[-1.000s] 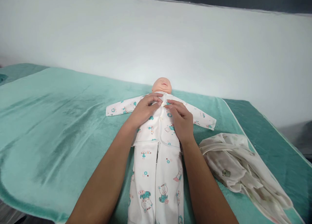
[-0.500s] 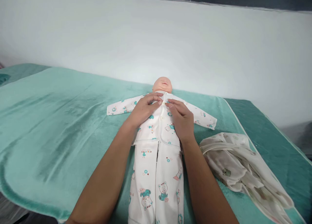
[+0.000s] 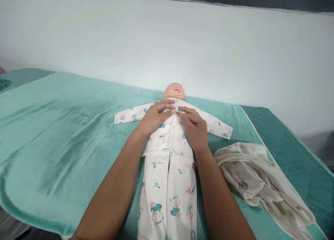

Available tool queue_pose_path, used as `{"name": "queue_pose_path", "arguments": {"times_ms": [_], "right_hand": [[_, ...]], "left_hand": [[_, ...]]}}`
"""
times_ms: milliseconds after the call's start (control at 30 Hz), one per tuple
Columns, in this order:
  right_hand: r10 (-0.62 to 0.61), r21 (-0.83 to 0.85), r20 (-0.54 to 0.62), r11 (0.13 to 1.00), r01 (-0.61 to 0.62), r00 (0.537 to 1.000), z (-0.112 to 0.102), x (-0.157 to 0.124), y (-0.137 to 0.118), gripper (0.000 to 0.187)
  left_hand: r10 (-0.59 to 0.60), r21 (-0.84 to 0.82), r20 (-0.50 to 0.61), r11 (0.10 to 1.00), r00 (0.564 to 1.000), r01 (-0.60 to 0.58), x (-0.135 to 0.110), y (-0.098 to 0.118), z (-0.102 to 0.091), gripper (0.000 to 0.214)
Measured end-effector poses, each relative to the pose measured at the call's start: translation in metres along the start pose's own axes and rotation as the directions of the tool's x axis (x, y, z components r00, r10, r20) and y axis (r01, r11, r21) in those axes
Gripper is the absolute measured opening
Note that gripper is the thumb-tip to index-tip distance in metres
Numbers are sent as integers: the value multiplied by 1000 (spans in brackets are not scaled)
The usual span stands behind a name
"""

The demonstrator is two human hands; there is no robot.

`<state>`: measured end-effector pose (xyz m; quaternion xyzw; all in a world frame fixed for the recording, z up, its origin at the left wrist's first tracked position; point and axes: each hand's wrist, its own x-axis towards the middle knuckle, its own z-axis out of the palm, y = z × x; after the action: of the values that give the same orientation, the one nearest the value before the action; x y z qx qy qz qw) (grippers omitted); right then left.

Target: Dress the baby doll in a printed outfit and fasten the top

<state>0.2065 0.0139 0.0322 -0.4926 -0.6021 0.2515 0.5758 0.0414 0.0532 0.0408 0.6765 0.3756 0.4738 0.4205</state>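
Note:
A baby doll (image 3: 174, 91) lies on its back with its arms spread, dressed in a white printed shirt (image 3: 159, 142) and matching printed trousers (image 3: 155, 184). At the upper chest, my left hand (image 3: 158, 116) pinches the front edge of the shirt between thumb and fingers. My right hand (image 3: 193, 126) faces it from the other side, its fingertips closed on the same front edge near a button. The two thumbs nearly meet and hide most of that fastening. Lower on the shirt front, another small button (image 3: 173, 127) shows.
A teal plush blanket (image 3: 65, 135) covers the table under the doll. To the right lies a crumpled cream printed cloth (image 3: 245, 177). Behind the doll's head rises a white wall (image 3: 156, 41). A darker teal cover (image 3: 287, 153) shows at the right edge.
My thumbs and fingertips have drawn slightly closer together at the shirt's front edge. The doll and the cream cloth stay in place.

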Motion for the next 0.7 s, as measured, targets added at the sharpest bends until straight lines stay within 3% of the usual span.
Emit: {"name": "queue_pose_path", "arguments": {"times_ms": [233,400,500,567,700], "right_hand": [[2,15,-9,1000,-2,1000,1,1,0,18],[57,74,-80,996,-51,995,2,1,1,13],[53,90,-103,995,-44,993,1,0,0,19],[35,79,-73,996,-29,997,0,0,-2,23],[27,8,119,1000,-28,993,-5,0,-6,20]], "left_hand": [[23,44,42,999,999,-25,0,6,-2,14],[87,139,99,985,991,-101,0,5,-4,24],[116,230,142,962,983,-147,-2,5,-4,29],[136,254,149,952,979,-171,-5,6,-3,28],[148,170,76,972,986,-159,-13,7,0,22]]}}
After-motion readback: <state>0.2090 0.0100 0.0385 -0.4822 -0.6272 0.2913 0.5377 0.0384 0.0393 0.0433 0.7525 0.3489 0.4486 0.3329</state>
